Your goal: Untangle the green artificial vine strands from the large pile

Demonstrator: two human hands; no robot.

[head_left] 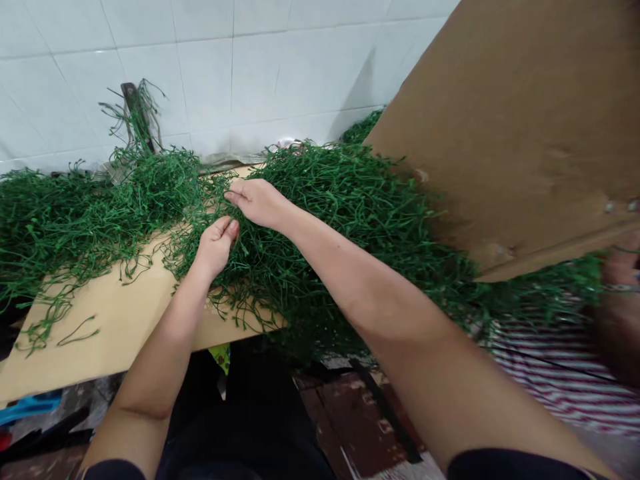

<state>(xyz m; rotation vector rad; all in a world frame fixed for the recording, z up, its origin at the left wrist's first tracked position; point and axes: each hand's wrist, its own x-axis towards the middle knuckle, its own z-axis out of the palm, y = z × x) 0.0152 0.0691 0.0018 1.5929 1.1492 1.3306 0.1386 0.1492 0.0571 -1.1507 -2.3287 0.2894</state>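
We have both hands in the green strands [320,220], a thick tangle of thin plastic-looking stems heaped across the tan board surface [100,333]. Our left hand [216,245] lies on the near edge of the heap, its fingers [227,230] curled in and drawn close together on a few strands. Our right hand [257,200] sits just beyond it, nearly touching, knuckles up, its fingers [235,195] bent narrow and pinching into the same clump; exactly which strands they grip we cannot tell. A second mound of the strands [75,207] lies to the left against the white tiled wall [225,67], with loose single pieces trailing over the bare board. On the right a large brown sheet [525,133] leans over the heap, and under it shows striped cloth [560,373]. Below the board's near edge is dark floor [350,427]
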